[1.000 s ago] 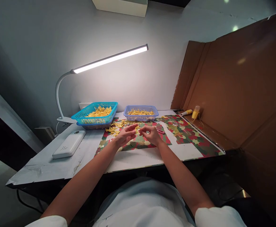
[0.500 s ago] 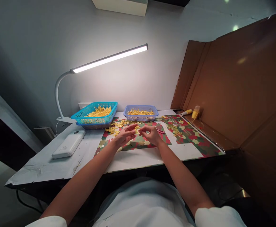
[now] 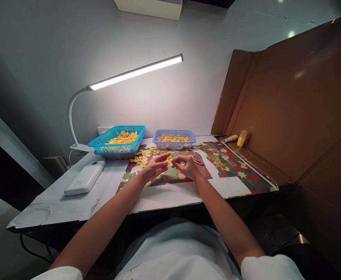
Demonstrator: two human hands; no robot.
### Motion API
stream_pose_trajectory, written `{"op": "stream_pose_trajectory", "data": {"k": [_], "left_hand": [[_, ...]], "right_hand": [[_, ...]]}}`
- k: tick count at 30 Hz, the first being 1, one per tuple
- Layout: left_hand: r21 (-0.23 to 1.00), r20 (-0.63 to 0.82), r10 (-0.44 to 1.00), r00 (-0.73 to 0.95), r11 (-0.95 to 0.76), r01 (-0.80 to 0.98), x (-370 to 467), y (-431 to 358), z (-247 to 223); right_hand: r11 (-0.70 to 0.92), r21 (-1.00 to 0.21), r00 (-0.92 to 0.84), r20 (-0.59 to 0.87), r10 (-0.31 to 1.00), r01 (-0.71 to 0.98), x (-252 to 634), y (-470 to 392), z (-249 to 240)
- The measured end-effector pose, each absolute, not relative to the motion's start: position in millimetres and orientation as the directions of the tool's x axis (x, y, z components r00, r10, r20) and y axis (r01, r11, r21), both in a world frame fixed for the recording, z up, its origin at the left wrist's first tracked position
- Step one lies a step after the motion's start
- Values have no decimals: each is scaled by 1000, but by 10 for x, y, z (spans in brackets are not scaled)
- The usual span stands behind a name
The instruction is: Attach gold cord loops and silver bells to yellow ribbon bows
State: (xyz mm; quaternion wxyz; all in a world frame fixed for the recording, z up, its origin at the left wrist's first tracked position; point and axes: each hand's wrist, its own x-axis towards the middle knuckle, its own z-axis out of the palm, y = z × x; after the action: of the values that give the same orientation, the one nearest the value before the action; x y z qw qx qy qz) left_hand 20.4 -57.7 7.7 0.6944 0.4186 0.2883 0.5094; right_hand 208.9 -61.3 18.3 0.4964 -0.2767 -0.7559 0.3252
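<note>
Above the camouflage-patterned sheet (image 3: 231, 174), my left hand (image 3: 155, 167) is closed on a small yellow ribbon piece (image 3: 169, 160), held between thumb and fingers. My right hand (image 3: 185, 166) pinches close against the same piece from the right; its fingertips cover what they grip, too small to make out. More yellow ribbon pieces (image 3: 141, 158) lie loose just behind my left hand. Beside my right hand rests a pink-red tool (image 3: 198, 161), partly hidden by the fingers.
At the back stand a turquoise basket (image 3: 100, 147) of yellow ribbon pieces and a purple basket (image 3: 174, 146) of thin golden pieces. A white power bank (image 3: 85, 178) lies left, under a lit lamp (image 3: 137, 72). Cardboard (image 3: 290, 97) walls the right side, with a yellow bottle (image 3: 242, 138) beside it.
</note>
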Motion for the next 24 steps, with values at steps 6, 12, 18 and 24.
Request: {"op": "stream_pose_trajectory", "data": {"k": [6, 12, 18, 24], "left_hand": [[878, 35, 937, 347, 136, -458, 206, -581, 74], [874, 49, 927, 373, 141, -465, 196, -552, 31], [875, 12, 930, 368, 169, -453, 216, -563, 34], [881, 10, 941, 339, 152, -448, 220, -565, 53]], "right_hand": [[621, -783, -365, 567, 738, 40, 2077, -593, 160], [610, -792, -364, 562, 743, 21, 2066, -573, 134], [622, -782, -365, 571, 736, 32, 2062, -605, 156], [625, -778, -346, 572, 744, 59, 2044, -583, 144]]}}
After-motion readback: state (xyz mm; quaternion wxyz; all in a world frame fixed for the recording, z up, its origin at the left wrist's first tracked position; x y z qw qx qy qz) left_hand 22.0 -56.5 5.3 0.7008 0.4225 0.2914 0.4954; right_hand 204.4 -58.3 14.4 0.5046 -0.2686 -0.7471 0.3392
